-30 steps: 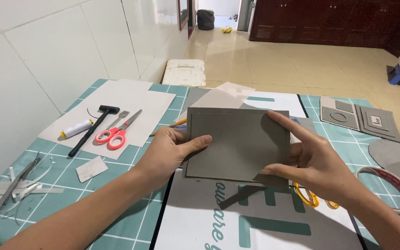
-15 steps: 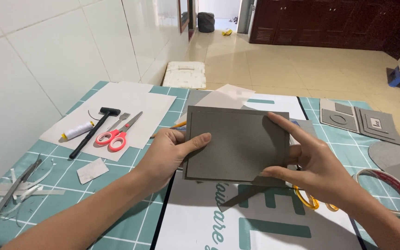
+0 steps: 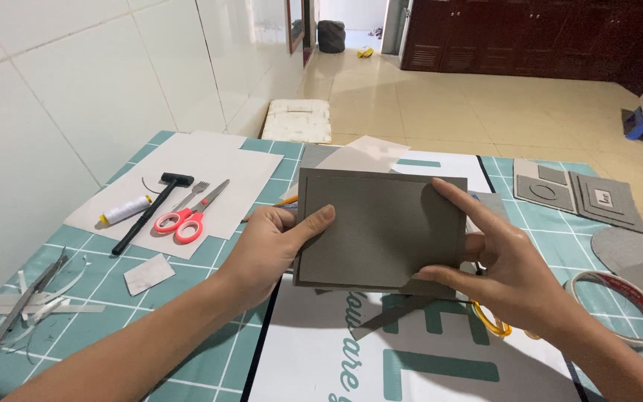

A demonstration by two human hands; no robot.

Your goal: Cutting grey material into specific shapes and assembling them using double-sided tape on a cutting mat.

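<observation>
We see both hands lifting a flat grey rectangular cardboard panel (image 3: 381, 227) off the table, tilted toward the camera, probably so its face can be checked. The left hand (image 3: 273, 246) pinches the panel's left edge, thumb across the front, fingers hidden behind. The right hand (image 3: 504, 264) grips the lower right corner, index finger lying along the front, thumb clamping the bottom edge; both are closed on the panel, not spread.

Left of the left hand, on a white paper sheet (image 3: 221, 167): pink-handled scissors (image 3: 184, 216), a black hammer (image 3: 149, 208), a spool of white thread (image 3: 124, 211), kept apart from the work but within reach. Right of the right hand lies a roll of tape (image 3: 619, 305); beyond it, grey cut cardboard pieces (image 3: 578, 193). Under the right hand something yellow peeks out, we cannot tell what. Below the panel sits a white printed sheet (image 3: 426, 350) on the teal grid cutting mat (image 3: 113, 298).
</observation>
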